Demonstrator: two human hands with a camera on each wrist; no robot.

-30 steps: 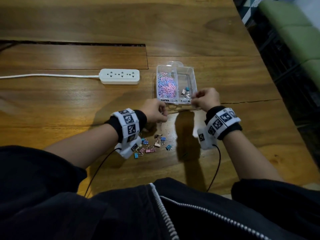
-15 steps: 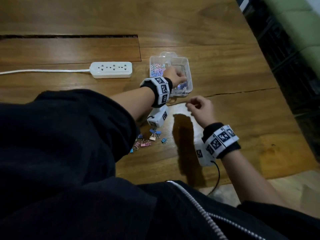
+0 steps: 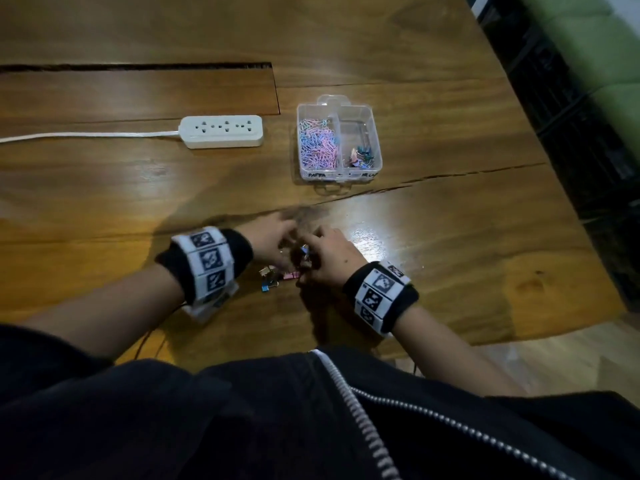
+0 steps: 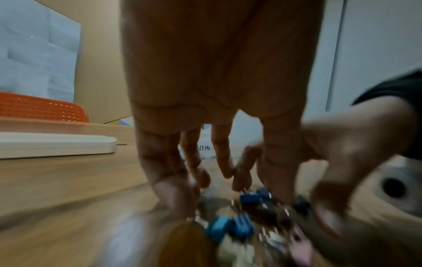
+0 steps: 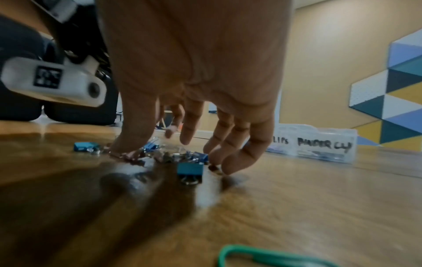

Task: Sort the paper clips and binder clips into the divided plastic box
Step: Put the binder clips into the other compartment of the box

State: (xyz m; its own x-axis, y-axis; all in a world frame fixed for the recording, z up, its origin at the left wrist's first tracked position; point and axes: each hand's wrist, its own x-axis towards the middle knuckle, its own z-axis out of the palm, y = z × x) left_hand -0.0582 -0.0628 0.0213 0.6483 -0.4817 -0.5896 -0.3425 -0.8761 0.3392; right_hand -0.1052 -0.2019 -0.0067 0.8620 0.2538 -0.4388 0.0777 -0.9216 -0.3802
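Head view: two hands [image 3: 273,237] [image 3: 329,258], one divided box [image 3: 375,133].

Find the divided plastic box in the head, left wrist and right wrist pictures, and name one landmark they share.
Head: the box sits above centre, right of the power strip.
Left wrist: only a strip of the box shows between the fingers.
Right wrist: the box is at mid-right, on the table.
Shared landmark: the loose binder clips.
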